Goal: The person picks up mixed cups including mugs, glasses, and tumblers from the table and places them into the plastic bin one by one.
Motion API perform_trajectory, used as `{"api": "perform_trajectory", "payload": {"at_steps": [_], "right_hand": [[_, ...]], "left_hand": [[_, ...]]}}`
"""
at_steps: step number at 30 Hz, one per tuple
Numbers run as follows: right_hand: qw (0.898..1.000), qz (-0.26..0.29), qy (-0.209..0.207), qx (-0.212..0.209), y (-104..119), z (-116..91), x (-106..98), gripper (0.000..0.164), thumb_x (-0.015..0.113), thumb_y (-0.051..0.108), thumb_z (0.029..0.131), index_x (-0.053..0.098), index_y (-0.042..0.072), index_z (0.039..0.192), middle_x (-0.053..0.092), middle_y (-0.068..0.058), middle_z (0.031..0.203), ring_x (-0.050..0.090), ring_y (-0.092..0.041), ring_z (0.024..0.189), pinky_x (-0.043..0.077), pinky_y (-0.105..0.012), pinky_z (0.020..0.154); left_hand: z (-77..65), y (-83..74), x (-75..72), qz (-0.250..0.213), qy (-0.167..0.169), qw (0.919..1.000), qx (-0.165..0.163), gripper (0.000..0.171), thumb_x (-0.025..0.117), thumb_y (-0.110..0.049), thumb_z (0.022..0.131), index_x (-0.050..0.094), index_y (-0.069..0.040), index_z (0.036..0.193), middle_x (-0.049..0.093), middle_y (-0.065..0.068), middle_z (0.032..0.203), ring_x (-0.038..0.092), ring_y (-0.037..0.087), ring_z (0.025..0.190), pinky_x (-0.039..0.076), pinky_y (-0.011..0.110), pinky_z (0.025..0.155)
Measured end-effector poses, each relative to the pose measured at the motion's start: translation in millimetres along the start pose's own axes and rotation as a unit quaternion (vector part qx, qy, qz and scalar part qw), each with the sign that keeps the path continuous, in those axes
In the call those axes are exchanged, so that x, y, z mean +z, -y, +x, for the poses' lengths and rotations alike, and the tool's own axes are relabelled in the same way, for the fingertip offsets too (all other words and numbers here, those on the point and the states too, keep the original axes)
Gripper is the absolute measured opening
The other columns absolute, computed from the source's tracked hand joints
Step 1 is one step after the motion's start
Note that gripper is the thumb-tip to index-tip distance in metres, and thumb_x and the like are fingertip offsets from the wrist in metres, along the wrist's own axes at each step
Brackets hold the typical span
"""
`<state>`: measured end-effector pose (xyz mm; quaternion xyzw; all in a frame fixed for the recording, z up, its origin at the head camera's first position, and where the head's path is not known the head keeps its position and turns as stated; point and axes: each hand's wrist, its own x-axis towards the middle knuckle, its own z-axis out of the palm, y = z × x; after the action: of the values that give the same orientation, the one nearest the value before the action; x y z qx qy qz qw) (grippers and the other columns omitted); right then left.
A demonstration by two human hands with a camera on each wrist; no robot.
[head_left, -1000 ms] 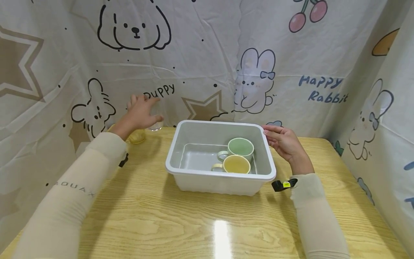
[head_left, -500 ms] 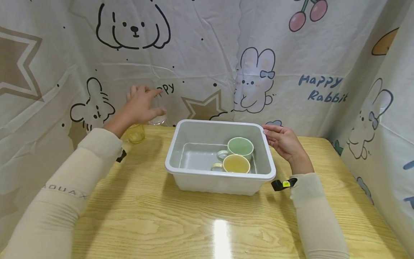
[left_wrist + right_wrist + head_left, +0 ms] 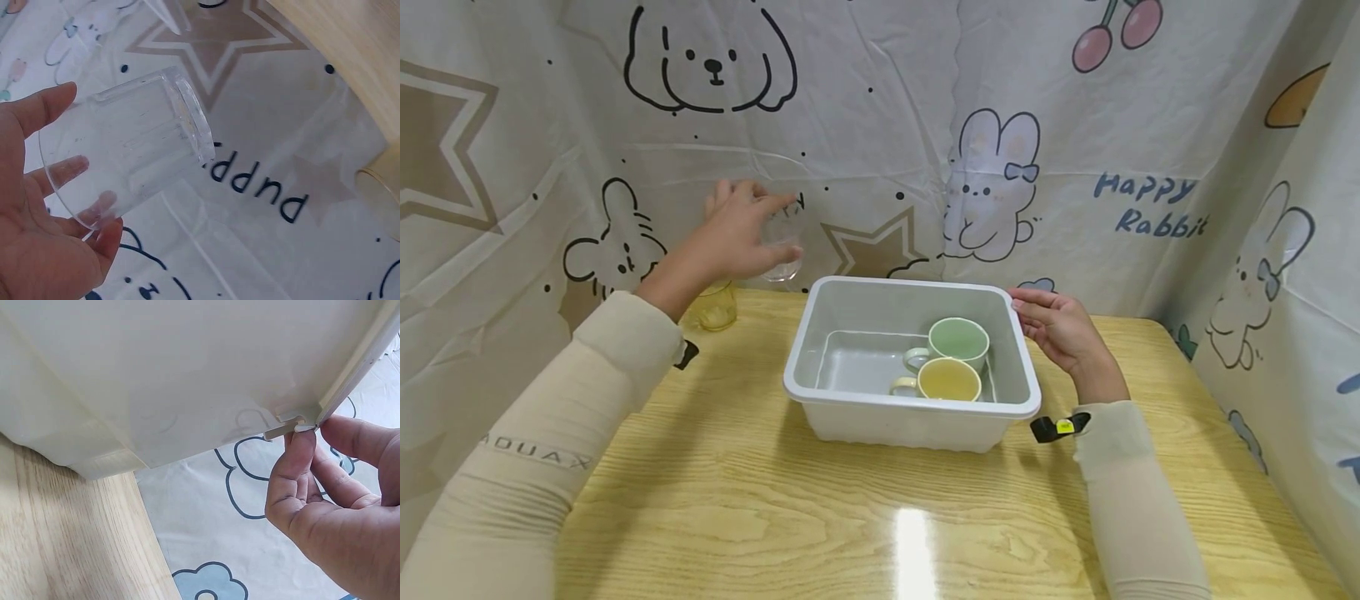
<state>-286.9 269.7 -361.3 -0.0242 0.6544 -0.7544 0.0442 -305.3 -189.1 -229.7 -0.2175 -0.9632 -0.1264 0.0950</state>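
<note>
My left hand (image 3: 741, 233) grips a clear drinking glass (image 3: 128, 147) near its rim, thumb on one side and fingers round the other. In the head view the glass is raised at the back left, partly hidden by the hand. A yellow glass (image 3: 716, 307) stands on the table below my left wrist. My right hand (image 3: 1060, 329) pinches the rim at the back right corner of a white plastic basin (image 3: 910, 427). Inside the basin, toward its right end, sit a green mug (image 3: 958, 337) and a yellow mug (image 3: 950, 380), handles pointing left.
The basin stands on a wooden table (image 3: 760, 517). A printed curtain (image 3: 865, 125) hangs right behind the table's far edge and along both sides. The yellow glass is close to that far edge.
My left hand has lifted the clear glass off the back of the table and carried it up and slightly right. My right hand and the basin stay put.
</note>
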Motion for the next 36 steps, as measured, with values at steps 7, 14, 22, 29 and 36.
{"api": "perform_trajectory", "payload": {"at_steps": [7, 14, 22, 29, 36], "right_hand": [[1.0, 0.0, -0.003, 0.002, 0, -1, 0, 0.03, 0.073, 0.011, 0.096, 0.069, 0.002, 0.124, 0.071, -0.001, 0.109, 0.068, -0.013, 0.092, 0.058, -0.022, 0.081], [1.0, 0.004, 0.005, 0.002, 1, -1, -1, 0.033, 0.073, 0.011, 0.096, 0.067, 0.0, 0.127, 0.07, -0.001, 0.109, 0.067, -0.013, 0.092, 0.058, -0.021, 0.081], [1.0, 0.001, 0.003, 0.0, 0, -1, -1, 0.028, 0.073, 0.011, 0.096, 0.07, 0.004, 0.123, 0.071, -0.001, 0.11, 0.068, -0.013, 0.092, 0.058, -0.022, 0.081], [1.0, 0.003, 0.005, 0.002, 1, -2, -1, 0.03, 0.073, 0.011, 0.096, 0.068, 0.002, 0.124, 0.07, -0.001, 0.11, 0.068, -0.013, 0.093, 0.058, -0.021, 0.082], [1.0, 0.005, 0.005, 0.003, 1, -1, 0, 0.031, 0.073, 0.011, 0.095, 0.068, 0.002, 0.124, 0.07, -0.002, 0.11, 0.068, -0.013, 0.093, 0.058, -0.022, 0.083]], "left_hand": [[-1.6, -19.0, -2.1, 0.003, -0.001, 0.9997, 0.025, 0.077, 0.071, -0.047, 0.093, 0.039, -0.022, 0.159, 0.036, 0.024, 0.149, 0.025, 0.041, 0.128, 0.023, 0.057, 0.102], [-2.4, -34.0, -1.6, 0.007, -0.004, 0.9984, 0.056, 0.076, 0.07, -0.049, 0.093, 0.039, -0.025, 0.159, 0.036, 0.024, 0.151, 0.025, 0.042, 0.132, 0.024, 0.06, 0.105], [-5.2, -49.3, 4.7, -0.001, 0.017, 0.997, 0.076, 0.075, 0.07, -0.05, 0.093, 0.041, -0.025, 0.157, 0.039, 0.019, 0.15, 0.029, 0.04, 0.128, 0.028, 0.059, 0.103], [-8.2, -60.4, 12.9, -0.002, 0.035, 0.9962, 0.079, 0.075, 0.07, -0.052, 0.093, 0.04, -0.028, 0.158, 0.039, 0.017, 0.15, 0.032, 0.036, 0.126, 0.037, 0.057, 0.099], [-9.8, -67.6, 22.9, 0.0, 0.049, 0.9946, 0.091, 0.076, 0.07, -0.053, 0.093, 0.04, -0.028, 0.158, 0.041, 0.017, 0.148, 0.032, 0.036, 0.129, 0.036, 0.057, 0.102]]}}
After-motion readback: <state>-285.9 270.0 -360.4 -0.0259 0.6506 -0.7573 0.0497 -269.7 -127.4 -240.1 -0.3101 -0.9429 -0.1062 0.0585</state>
